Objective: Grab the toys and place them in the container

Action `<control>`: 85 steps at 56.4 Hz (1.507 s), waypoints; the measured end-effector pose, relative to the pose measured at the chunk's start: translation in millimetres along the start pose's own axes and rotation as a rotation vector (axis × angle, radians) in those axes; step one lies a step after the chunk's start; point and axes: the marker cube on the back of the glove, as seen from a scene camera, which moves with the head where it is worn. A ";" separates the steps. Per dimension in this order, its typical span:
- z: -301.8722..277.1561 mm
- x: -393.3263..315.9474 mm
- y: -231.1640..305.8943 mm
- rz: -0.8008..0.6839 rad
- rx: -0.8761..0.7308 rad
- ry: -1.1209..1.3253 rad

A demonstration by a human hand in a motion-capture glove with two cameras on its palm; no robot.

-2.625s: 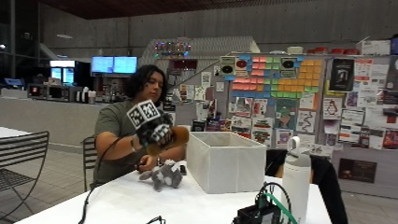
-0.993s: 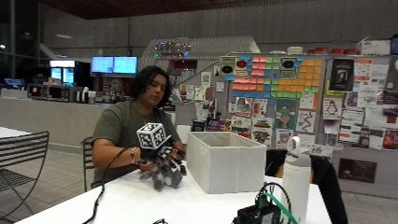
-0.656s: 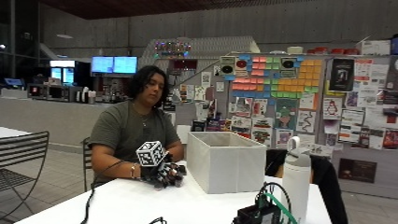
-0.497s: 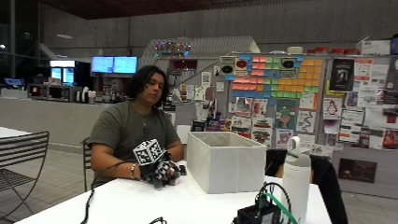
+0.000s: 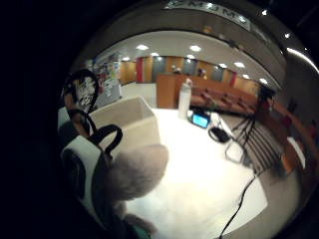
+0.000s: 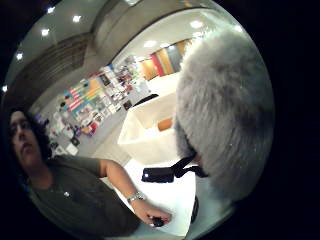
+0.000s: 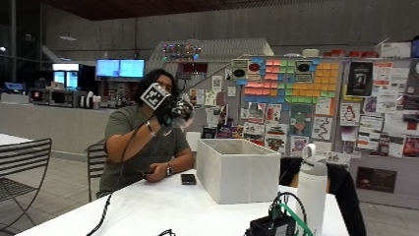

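My gloved right hand [image 7: 165, 112] is raised to head height and grips a grey furry toy [image 7: 181, 108], left of and well above the white box container [image 7: 239, 169]. The toy's fur [image 6: 225, 110] fills much of the thumb side palm view. It also lies against the glove's straps [image 5: 82, 164] as a pale fuzzy lump [image 5: 137, 172]. The container [image 6: 150, 127] stands open-topped on the white table [image 7: 170, 206], with something orange [image 6: 165, 124] inside it. The person's bare left hand [image 7: 154, 173] rests on the table.
A small black phone [image 7: 189, 179] lies on the table beside the container. A white bottle [image 7: 313, 182] and a black device with cables [image 7: 275, 223] stand at the near right. A metal chair [image 7: 26, 167] is at the far left.
The gloved hand came down onto the grey toy on the table, closed round it, and has lifted it up to head height.
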 end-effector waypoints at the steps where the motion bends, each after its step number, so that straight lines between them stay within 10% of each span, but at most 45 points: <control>1: -0.1 -2.2 -12.1 0.030 -0.006 -0.020; 12: 53.5 -5.5 -102.6 -0.160 -0.158 0.089; 34: 183.8 -20.4 -136.0 -0.063 -0.375 -0.151; 48: 200.1 -15.3 -103.0 -0.011 -0.631 -0.298; 85: 21.0 -6.9 146.0 0.107 -0.714 -0.151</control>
